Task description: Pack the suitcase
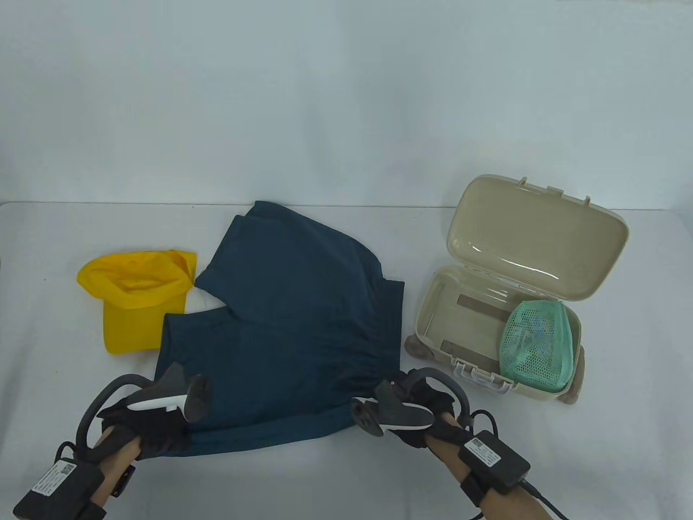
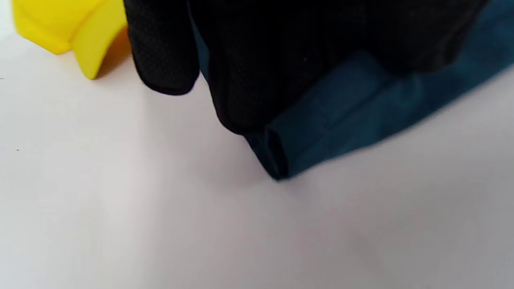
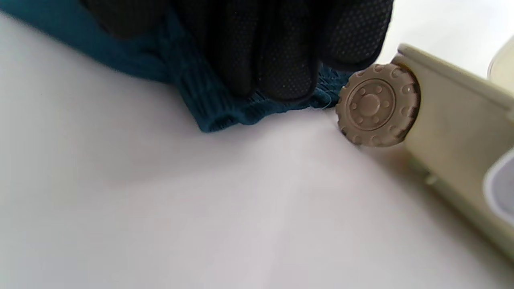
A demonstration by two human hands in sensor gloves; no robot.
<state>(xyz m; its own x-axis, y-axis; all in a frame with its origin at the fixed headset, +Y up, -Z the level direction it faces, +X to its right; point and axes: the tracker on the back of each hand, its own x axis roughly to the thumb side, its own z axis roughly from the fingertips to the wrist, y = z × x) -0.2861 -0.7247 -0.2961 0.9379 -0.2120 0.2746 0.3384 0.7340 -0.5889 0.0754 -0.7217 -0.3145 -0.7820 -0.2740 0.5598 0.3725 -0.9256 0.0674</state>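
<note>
Blue shorts (image 1: 292, 319) lie flat mid-frame on the counter (image 1: 346, 476), with the open suitcase (image 1: 503, 303) at right. The left hand (image 1: 146, 428) pinches the hem corner and the right hand (image 1: 427, 411) grasps the waistband. Best fold evenly, keeping both edges taut.

The place looks like a staged recording setup rather than a lived-in room — a white-covered table (image 1: 487, 460) against a plain pale wall (image 1: 346, 97), with only a few props laid out: clothing and a small toy-like suitcase (image 1: 541, 238).
</note>
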